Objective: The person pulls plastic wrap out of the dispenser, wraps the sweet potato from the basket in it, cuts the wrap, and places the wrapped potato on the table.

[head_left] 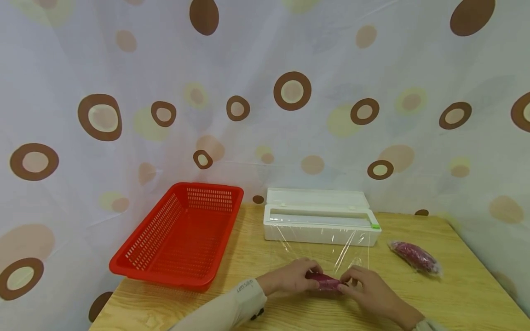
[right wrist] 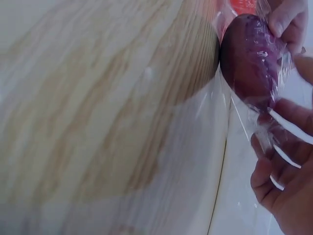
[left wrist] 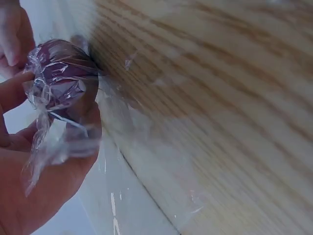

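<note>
A purple sweet potato [head_left: 327, 282] lies between the two hands near the table's front. Clear cling film [head_left: 316, 253] runs to it from the white dispenser box [head_left: 319, 233] behind. My left hand [head_left: 296, 276] grips its left end, thumb in front and fingers behind. The other end is held by my right hand [head_left: 368, 289]. In the left wrist view, crinkled film covers the sweet potato [left wrist: 68, 73], and a loose twist of it hangs over the left palm [left wrist: 44, 181]. Film also gathers at the sweet potato's [right wrist: 247, 58] end by the right fingers [right wrist: 291, 115].
A red plastic basket [head_left: 225, 234] with slotted sides stands at the left of the wooden table [head_left: 414, 303]. Another film-wrapped sweet potato [head_left: 416, 257] lies at the right. The dispenser's lid [head_left: 316, 197] is raised. A dotted curtain [head_left: 256, 55] hangs behind.
</note>
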Available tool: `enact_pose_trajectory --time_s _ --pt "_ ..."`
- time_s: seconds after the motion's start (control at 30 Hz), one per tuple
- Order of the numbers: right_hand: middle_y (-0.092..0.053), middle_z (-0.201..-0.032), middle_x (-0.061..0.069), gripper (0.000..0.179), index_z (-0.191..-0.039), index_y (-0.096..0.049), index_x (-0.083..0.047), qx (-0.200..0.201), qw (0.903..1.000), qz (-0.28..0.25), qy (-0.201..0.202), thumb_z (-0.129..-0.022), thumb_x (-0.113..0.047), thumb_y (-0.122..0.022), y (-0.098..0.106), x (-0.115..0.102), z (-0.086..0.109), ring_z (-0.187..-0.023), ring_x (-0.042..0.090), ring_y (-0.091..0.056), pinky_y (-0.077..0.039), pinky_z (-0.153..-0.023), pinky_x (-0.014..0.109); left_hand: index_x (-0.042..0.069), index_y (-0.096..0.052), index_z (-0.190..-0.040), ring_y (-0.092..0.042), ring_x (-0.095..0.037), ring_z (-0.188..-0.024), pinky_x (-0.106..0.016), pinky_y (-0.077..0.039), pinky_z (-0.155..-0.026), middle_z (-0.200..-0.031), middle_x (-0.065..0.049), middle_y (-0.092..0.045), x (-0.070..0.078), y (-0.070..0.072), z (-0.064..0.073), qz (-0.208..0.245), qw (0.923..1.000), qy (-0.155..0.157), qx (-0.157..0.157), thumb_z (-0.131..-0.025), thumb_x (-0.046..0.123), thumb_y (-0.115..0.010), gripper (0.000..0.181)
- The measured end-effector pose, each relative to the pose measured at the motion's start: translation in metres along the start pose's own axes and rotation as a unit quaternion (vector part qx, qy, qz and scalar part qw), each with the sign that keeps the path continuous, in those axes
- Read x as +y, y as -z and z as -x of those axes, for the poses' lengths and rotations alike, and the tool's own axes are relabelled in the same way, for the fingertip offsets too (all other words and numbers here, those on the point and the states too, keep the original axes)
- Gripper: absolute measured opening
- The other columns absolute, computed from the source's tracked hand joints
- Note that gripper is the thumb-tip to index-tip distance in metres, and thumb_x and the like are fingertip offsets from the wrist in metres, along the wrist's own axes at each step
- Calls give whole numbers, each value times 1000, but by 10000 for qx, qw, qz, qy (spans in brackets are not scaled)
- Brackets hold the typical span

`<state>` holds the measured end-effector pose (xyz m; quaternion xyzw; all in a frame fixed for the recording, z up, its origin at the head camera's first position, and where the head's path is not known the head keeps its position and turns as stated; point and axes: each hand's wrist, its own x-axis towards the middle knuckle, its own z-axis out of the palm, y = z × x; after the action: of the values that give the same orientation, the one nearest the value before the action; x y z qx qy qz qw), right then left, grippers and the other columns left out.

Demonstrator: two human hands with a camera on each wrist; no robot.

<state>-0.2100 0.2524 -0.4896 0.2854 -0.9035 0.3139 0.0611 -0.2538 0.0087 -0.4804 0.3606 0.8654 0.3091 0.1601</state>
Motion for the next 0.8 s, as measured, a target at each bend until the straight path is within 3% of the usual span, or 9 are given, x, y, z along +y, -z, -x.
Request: enact_pose_trajectory --time_s 0.13,0.3,0.43,0.53,0.67,0.8 --pt "-55 -79 -16 18 -93 -64 -19 -174 9984 202 -504 -89 -36 -65 -3 -3 -6 -68 -1 -49 -43 -57 22 13 -60 -117 -54 -3 -95 -21 -44 -82 -107 5 -59 -1 4 -3 260 9996 128 5 -93 22 -61 26" --pt "-53 -71 -15 15 -87 -54 -17 -204 9972 225 -681 -91 -29 -63 -5 -4 -10 -61 0 -48 -43 -52 21 14 -56 -105 -57 -3 -87 -19 -46 -76 -98 4 -63 -2 8 -5 204 9993 137 267 -94 23 -59 15" --pt "-50 -70 -16 12 -85 -54 -22 -274 9970 362 -632 -95 -26 -58 -7 -2 -12 -61 -1 -46 -41 -53 22 19 -49 -91 -53 -2 -74 -17 -44 -66 -83 9 -58 -4 7 -7 -222 9990 -57 385 -96 24 -55 10" --pt "-49 -71 -15 15 -87 -54 -23 -363 9956 516 -693 -94 -35 -58 -7 -1 -14 -60 0 -44 -40 -52 22 20 -48 -87 -51 -1 -72 -16 -43 -64 -82 10 -56 -7 7 -8 -431 9979 -238 430 -98 23 -53 12" --pt "-50 -74 -13 28 -89 -52 -20 -509 9934 694 -762 -85 -43 -67 -7 -2 -15 -61 0 -44 -40 -52 21 20 -49 -88 -50 0 -74 -14 -42 -66 -85 11 -56 -10 6 -11 -828 9944 -426 509 -100 23 -49 12" --pt "-49 -76 -11 31 -90 -50 -18 -605 9930 729 -703 -82 -39 -72 -8 -1 -16 -63 1 -43 -39 -53 22 22 -54 -97 -51 0 -79 -15 -43 -69 -92 11 -57 -12 7 -10 -1596 9839 -507 629 -100 27 -48 8"
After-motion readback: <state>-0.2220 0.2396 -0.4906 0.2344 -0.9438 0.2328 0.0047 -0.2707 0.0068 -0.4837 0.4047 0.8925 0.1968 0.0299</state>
